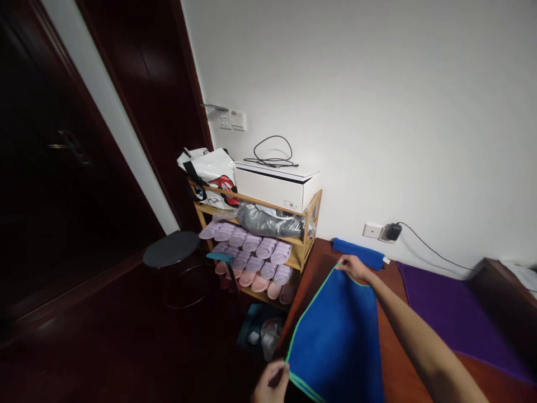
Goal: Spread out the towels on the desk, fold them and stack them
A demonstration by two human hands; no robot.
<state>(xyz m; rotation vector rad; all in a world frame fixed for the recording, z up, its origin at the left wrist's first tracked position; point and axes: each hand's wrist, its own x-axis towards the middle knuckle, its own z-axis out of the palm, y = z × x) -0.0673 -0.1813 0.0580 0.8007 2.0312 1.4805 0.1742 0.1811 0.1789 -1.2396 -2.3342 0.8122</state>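
A blue cloth (335,336) with bright green edging is stretched between my two hands above a reddish-brown wooden table (392,313). My left hand (272,382), low in the view, pinches its near left corner. Farther off, beside the wall, my right hand (353,266) pinches the far corner. Between the two grips the green edge runs nearly straight, and the rest of the cloth sags to the right. Just behind my right hand lies a rolled blue cloth (358,253) with a small white tag. A purple cloth (453,319) is spread flat to the right of my forearm.
Left of the table stands a wooden rack (309,238) with several pairs of slippers (251,242), a white box (272,187) and a printed bag (212,176). A round stool (172,249) is near the door. A black plug (393,231) with a cord sits in the wall.
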